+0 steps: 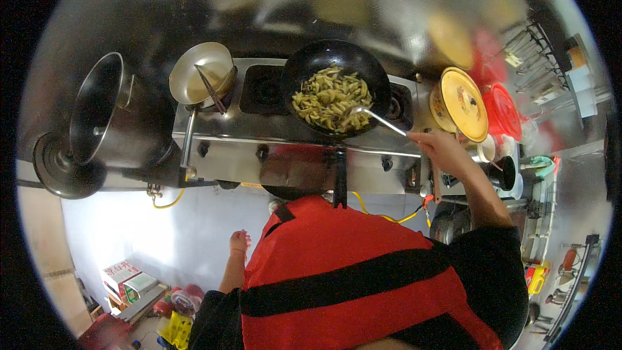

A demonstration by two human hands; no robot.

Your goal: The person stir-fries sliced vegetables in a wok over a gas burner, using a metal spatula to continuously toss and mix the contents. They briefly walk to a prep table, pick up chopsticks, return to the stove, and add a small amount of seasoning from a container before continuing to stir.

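My right hand (441, 153) grips the handle of a metal cooking spatula (384, 120). Its head rests among sliced pale-green vegetables (333, 97), on the near right side of the heap. They lie in a black wok (335, 51) on the gas stove (301, 140), and the wok's black handle (340, 175) points towards me. Down at my left side hangs my left hand (239, 241), away from the stove. Its fingers look curled and nothing shows in it, but their exact closure is too small to make out.
Left of the wok, a metal saucepan (187, 78) has chopsticks (211, 90) across it. A large steel pot (131, 121) and a dark lid (68, 170) are farther left. On the right are a yellow lidded enamel pot (464, 102) and a red-lidded container (503, 109). Boxes (121, 277) sit lower left.
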